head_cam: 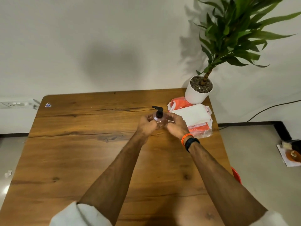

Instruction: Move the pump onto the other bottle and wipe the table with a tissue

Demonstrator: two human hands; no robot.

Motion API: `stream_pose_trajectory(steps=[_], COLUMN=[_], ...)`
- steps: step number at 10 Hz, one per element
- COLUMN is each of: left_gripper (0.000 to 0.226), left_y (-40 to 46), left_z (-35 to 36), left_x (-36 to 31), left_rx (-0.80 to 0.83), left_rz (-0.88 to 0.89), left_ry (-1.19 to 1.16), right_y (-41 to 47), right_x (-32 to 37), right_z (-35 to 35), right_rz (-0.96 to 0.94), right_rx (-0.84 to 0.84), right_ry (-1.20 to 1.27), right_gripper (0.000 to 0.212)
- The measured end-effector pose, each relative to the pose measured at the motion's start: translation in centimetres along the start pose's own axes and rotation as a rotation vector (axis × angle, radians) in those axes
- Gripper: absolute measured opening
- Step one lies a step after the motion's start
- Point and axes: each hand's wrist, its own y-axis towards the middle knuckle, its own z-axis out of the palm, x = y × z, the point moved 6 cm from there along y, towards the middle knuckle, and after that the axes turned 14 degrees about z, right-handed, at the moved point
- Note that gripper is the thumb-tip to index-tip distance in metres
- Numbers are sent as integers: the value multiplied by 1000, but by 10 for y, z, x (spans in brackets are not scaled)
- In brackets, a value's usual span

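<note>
I see my two arms reach out over the wood table (81, 160). My left hand (147, 125) and right hand (175, 125) curl their fingers around a small clear bottle (160, 119), far right on the table. A black pump (158, 111) sits on top. Just behind lie a tissue pack (193, 116) and a potted plant (199, 88).

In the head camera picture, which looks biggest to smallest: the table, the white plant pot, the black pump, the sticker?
1. table
2. white plant pot
3. black pump
4. sticker

The pump and sticker look close in size.
</note>
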Motion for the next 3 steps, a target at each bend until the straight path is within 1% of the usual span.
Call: stream_pose_trajectory(steps=[1,2,3], left_gripper=[56,69,75], left_y=[5,3,0], left_z=[3,-5,-20], left_x=[-1,-2,-30], left_rx=[22,34,17], left_rz=[-10,-60,1], left_ry=[47,110,249], right_y=[1,0,-9], right_x=[1,4,26], right_z=[-6,-13,-27], right_rz=[6,-12,-81], right_rx=[2,0,-32], right_ry=[-2,-7,-17], right_gripper=[47,50,52])
